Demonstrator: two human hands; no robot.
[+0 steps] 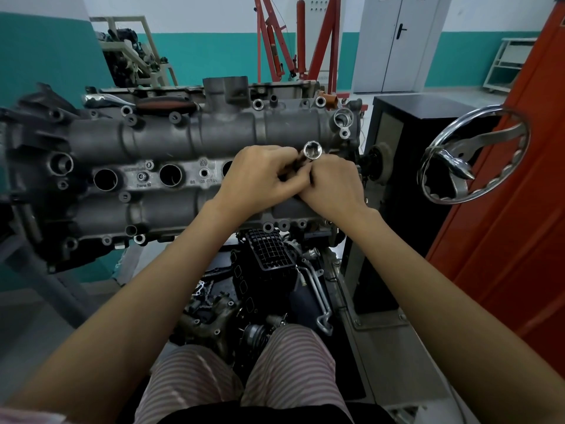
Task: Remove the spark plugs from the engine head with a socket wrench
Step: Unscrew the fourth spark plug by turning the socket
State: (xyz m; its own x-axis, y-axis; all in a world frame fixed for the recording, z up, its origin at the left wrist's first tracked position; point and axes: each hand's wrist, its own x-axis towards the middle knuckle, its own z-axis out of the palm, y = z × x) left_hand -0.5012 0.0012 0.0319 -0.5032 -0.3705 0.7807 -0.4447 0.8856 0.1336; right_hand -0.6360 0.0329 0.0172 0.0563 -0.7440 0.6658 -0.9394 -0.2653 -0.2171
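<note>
Both hands meet over the right end of the engine head point(195, 139). Left hand point(260, 175) and right hand point(333, 185) curl around a socket point(312, 149), its open end facing up toward the camera. Shaft below it hidden by fingers; possibly a spark plug held there. Two open plug wells point(105, 179) lie well left. Chrome handwheel point(474, 154) at right.

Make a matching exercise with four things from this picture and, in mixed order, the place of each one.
Things:
1. socket
2. handwheel
3. red hoist
4. black grid part

Places:
A. below the engine head, near the knees
B. at the back wall
C. in both hands, left hand and right hand
D. right of the engine head

Pairs: 1-C, 2-D, 3-B, 4-A
</note>
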